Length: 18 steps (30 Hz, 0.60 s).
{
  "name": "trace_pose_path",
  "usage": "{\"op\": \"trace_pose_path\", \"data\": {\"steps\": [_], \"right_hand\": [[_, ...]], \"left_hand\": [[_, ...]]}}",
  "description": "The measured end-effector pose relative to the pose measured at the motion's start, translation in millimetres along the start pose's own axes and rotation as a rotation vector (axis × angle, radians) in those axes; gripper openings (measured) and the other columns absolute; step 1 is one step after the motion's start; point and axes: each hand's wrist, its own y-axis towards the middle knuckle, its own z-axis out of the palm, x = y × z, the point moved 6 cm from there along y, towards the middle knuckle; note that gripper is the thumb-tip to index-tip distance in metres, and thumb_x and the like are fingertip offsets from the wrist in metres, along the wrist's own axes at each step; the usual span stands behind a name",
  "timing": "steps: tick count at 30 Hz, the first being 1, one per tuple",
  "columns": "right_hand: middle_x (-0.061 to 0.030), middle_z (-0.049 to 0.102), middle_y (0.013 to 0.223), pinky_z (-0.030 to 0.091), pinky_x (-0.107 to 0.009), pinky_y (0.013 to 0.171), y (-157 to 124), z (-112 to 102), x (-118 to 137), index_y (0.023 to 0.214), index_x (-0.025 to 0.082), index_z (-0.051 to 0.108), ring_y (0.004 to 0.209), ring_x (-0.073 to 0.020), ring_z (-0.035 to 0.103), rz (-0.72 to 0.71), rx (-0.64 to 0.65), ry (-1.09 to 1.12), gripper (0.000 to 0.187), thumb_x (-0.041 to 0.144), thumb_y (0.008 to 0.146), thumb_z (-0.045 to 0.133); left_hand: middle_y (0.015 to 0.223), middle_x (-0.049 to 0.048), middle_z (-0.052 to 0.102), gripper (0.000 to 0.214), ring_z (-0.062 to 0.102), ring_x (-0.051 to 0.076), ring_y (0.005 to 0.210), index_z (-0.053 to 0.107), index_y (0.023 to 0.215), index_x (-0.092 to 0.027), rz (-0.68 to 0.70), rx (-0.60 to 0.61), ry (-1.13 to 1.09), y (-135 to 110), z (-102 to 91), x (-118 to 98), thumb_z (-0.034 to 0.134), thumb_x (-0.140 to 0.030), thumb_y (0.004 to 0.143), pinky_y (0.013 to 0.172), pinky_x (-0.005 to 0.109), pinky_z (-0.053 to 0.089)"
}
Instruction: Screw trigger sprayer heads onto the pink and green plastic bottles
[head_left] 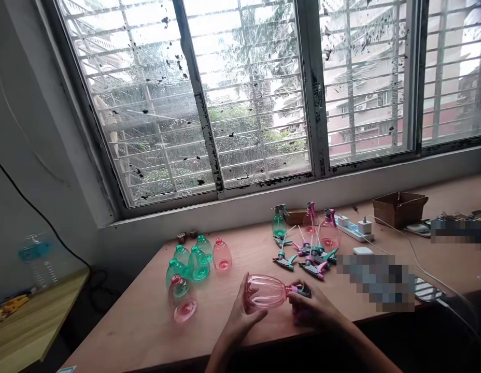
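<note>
A clear pink spray bottle lies sideways in the air just above the table's front part, held between both hands. My left hand is closed around its base end. Around the pink and dark spray head at the neck, my right hand is wrapped. To the left stand several open green bottles and two open pink bottles. Loose spray heads, teal and pink, lie in a pile beyond my right hand. Behind them a green spray bottle and two pink spray bottles stand upright with heads on.
A white power strip with plugs and a cardboard box sit at the back right. A phone with a cable lies on the right. A water bottle stands on a side table at left. Windows rise behind the table.
</note>
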Motion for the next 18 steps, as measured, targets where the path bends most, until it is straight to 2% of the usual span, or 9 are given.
{"op": "trace_pose_path", "data": {"steps": [2,6,8,13,18], "right_hand": [[0.002,0.067,0.07,0.058,-0.03,0.051,-1.5,0.9,0.2,0.093,0.021,0.053,0.057,-0.017,0.066,0.011,0.012,0.017,0.047,0.052,0.07,0.08],[0.0028,0.066,0.065,0.058,-0.032,0.055,-4.1,1.5,-2.9,0.1,0.021,0.054,0.053,-0.0154,0.064,0.043,0.037,0.007,0.05,0.054,0.071,0.078],[0.0028,0.067,0.065,0.058,-0.033,0.055,-5.0,0.5,-3.3,0.1,0.021,0.055,0.052,-0.0154,0.063,0.045,0.03,-0.01,0.051,0.055,0.07,0.078],[0.002,0.065,0.069,0.058,-0.032,0.054,-6.1,-0.1,1.3,0.091,0.019,0.057,0.056,-0.0168,0.065,-0.011,0.027,-0.04,0.047,0.055,0.069,0.079],[0.0021,0.064,0.073,0.057,-0.03,0.052,-5.5,-0.1,2.3,0.089,0.019,0.057,0.058,-0.0159,0.065,-0.058,0.026,-0.04,0.045,0.055,0.071,0.077]], "left_hand": [[0.129,0.015,0.055,0.112,0.047,0.032,0.13,0.013,0.154,-0.025,-0.012,-0.02,0.019,0.1,0.0,-1.7,0.083,-0.044,0.068,0.108,0.045,0.038],[0.12,0.0151,0.059,0.091,0.056,0.032,0.117,0.034,0.147,-0.019,-0.031,-0.062,0.05,1.6,0.4,-5.9,0.077,-0.051,0.073,0.104,0.046,0.042],[0.12,0.0146,0.059,0.088,0.057,0.032,0.115,0.039,0.144,-0.018,-0.028,-0.061,0.048,2.7,1.4,-6.9,0.079,-0.05,0.071,0.104,0.047,0.042],[0.132,0.0157,0.051,0.11,0.055,0.03,0.12,0.024,0.151,-0.025,-0.016,-0.056,0.004,1.9,3.5,-5.6,0.086,-0.044,0.063,0.103,0.046,0.044],[0.13,0.0176,0.054,0.123,0.051,0.033,0.126,0.019,0.153,-0.025,-0.015,-0.04,0.002,-1.1,6.4,-6.9,0.092,-0.038,0.054,0.103,0.048,0.044]]}}
